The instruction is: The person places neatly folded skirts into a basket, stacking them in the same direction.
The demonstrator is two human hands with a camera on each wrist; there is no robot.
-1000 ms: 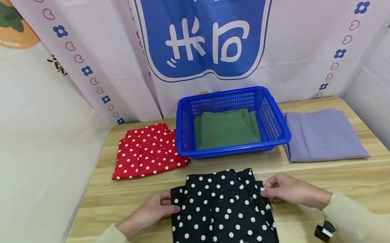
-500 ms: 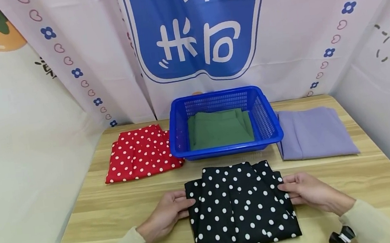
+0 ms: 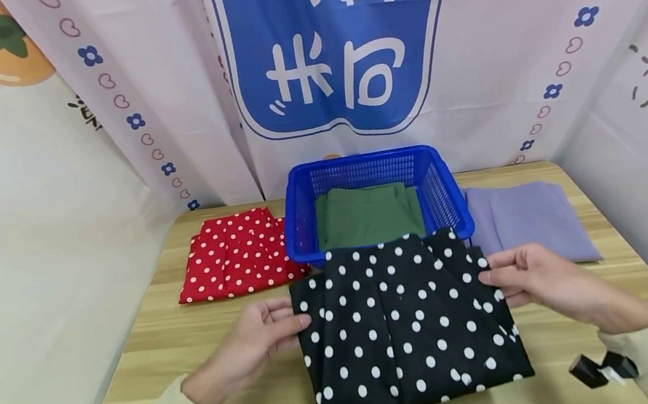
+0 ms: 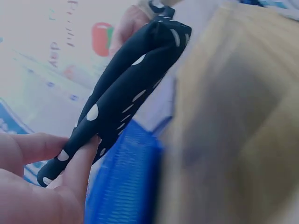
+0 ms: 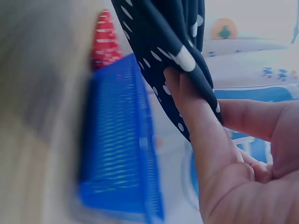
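A folded black cloth with white polka dots hangs above the table in front of the basket, its top edge overlapping the basket's front rim in the head view. My left hand pinches its left edge between thumb and fingers. On the opposite edge, my right hand pinches the fabric the same way, a little higher than the left. Both wrist views show the cloth folded in layers, with fingers beneath it on the left and fingers beneath it on the right. The blue basket holds a folded green cloth.
A folded red polka-dot cloth lies left of the basket. To the right lies a folded lavender cloth, partly behind my right hand. The wooden table ends at a printed fabric backdrop.
Both hands have lifted the black polka-dot cloth off the table and carried it toward the basket, after shifting it rightward in view. The other cloths and basket stay put.
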